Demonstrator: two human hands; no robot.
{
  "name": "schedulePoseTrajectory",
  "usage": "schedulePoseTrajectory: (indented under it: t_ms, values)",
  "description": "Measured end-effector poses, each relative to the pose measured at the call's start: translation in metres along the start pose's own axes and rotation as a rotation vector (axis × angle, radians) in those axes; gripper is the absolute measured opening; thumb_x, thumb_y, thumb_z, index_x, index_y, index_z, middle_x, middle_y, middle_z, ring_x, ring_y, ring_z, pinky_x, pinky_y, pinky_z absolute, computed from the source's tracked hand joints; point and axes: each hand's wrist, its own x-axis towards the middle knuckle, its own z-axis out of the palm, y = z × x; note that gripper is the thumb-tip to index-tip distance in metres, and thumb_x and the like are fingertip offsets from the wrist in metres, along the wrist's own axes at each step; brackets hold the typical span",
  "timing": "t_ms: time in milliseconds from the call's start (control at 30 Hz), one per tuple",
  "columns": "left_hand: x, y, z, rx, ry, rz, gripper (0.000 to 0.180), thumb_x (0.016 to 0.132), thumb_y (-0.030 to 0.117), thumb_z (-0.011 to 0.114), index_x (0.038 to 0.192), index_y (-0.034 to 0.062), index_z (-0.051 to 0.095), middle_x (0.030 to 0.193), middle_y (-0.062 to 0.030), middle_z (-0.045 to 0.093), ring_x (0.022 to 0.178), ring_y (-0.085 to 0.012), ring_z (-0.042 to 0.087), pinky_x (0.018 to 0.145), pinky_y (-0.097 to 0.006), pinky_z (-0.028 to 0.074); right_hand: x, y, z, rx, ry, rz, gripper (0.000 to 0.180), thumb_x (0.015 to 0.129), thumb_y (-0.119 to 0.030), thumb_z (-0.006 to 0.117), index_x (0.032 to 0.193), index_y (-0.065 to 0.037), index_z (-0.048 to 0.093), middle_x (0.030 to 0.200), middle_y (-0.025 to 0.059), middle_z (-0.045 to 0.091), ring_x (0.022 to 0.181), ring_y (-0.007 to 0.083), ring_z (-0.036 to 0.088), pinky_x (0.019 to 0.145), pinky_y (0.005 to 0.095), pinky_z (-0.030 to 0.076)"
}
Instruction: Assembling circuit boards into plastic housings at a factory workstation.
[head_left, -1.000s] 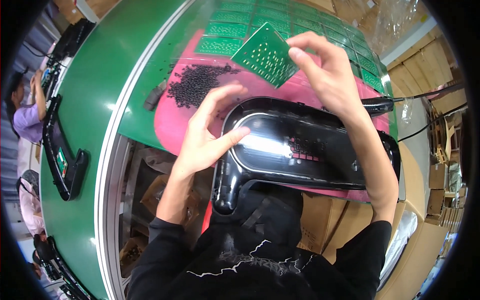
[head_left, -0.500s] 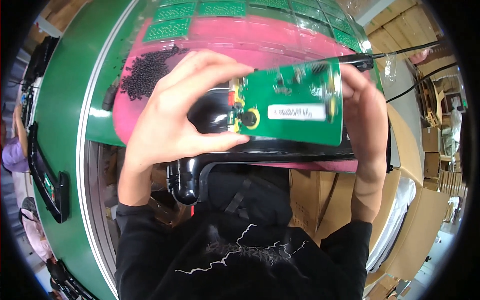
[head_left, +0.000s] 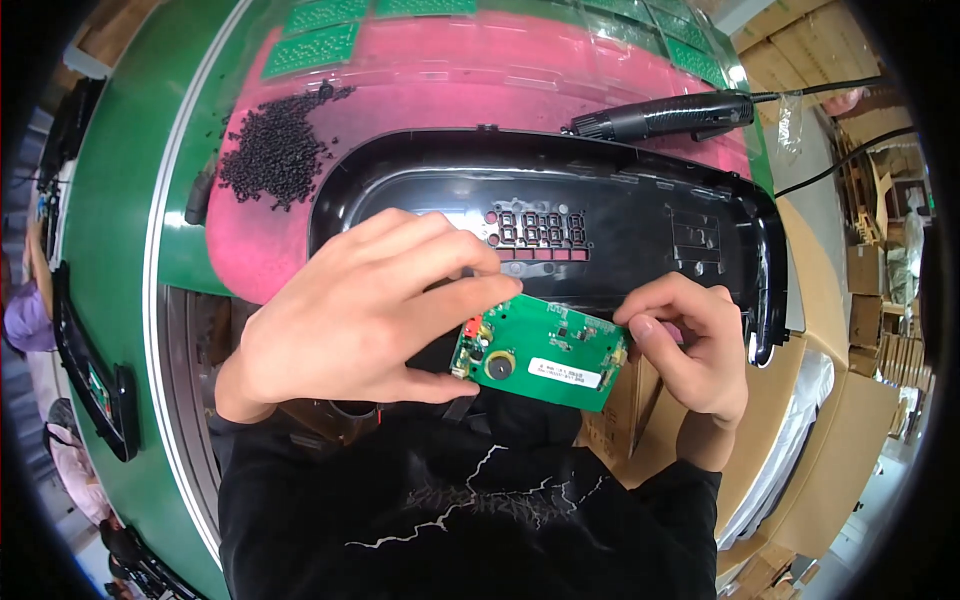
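Observation:
Between my hands is a green circuit board (head_left: 535,345) with a white label, a black round part and small components along its left end. My left hand (head_left: 365,310) grips that left end between thumb and fingers. At the right end, my right hand (head_left: 690,350) pinches the board's upper corner. The board is tilted, its right side lower, in front of my chest. Just beyond it lies a black plastic housing (head_left: 620,185), hollow side up, with digit-shaped cut-outs near its middle. My left hand overlaps the housing's near left part and hides it.
A pile of small black screws (head_left: 270,150) lies on the pink mat (head_left: 450,95). Behind the housing rests a black electric screwdriver (head_left: 665,115) with a cable. More green boards (head_left: 310,50) sit in clear trays at the back. Cardboard boxes (head_left: 850,430) stand at right; other people work at far left.
Both hands have brought the circuit board down and nearer my body, uncovering the black housing. The housing's cut-outs and the screwdriver now show fully.

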Motion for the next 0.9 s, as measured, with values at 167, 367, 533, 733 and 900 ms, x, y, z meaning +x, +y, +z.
schedulePoseTrajectory:
  t_ms: [167,367,533,733,900]
  values:
    - [0.003,-0.018,-0.001,-0.005,0.021,-0.011,0.066,0.051,0.025,0.086,0.11,0.0034,0.066,0.1,-0.0071,0.06,0.087,-0.0254,0.059,0.074,-0.035,0.046,0.013,0.007,-0.002,0.012,-0.111,-0.175,0.057,0.059,-0.02,0.091,0.104,-0.001,0.062,0.093,0.0082,0.063,0.08,0.0164,0.062,0.074,0.0272,0.05]
    - [0.017,-0.04,0.0,0.072,0.022,-0.148,0.061,0.059,0.024,0.083,0.111,-0.0001,0.062,0.102,-0.0113,0.06,0.093,-0.0303,0.059,0.083,-0.039,0.049,0.053,0.031,-0.005,-0.226,0.066,-0.309,0.054,0.062,-0.015,0.086,0.108,-0.001,0.062,0.097,0.0093,0.064,0.086,0.0202,0.062,0.079,0.0297,0.049]
    - [0.019,-0.046,0.012,0.155,0.02,-0.184,0.06,0.064,0.027,0.081,0.113,0.0003,0.059,0.108,-0.011,0.059,0.096,-0.0319,0.058,0.085,-0.04,0.048,0.061,0.041,-0.002,-0.257,0.11,-0.3,0.054,0.062,-0.012,0.083,0.111,-0.002,0.063,0.113,0.0105,0.065,0.103,0.0228,0.061,0.087,0.0318,0.047]
    - [0.017,-0.048,0.013,0.185,-0.036,-0.181,0.061,0.064,0.025,0.081,0.116,0.0014,0.058,0.11,-0.0105,0.056,0.097,-0.0304,0.055,0.085,-0.04,0.046,0.062,0.041,0.004,-0.304,0.099,-0.299,0.054,0.063,-0.012,0.082,0.112,-0.001,0.063,0.118,0.0123,0.063,0.11,0.0274,0.059,0.092,0.0352,0.046]
    - [0.017,-0.051,0.012,0.209,-0.05,-0.182,0.063,0.062,0.023,0.083,0.116,0.0025,0.057,0.113,-0.0097,0.055,0.098,-0.0295,0.055,0.084,-0.039,0.045,0.064,0.042,0.006,-0.319,0.104,-0.332,0.052,0.064,-0.011,0.083,0.111,0.0,0.063,0.116,0.0144,0.063,0.108,0.0318,0.059,0.095,0.0375,0.047]
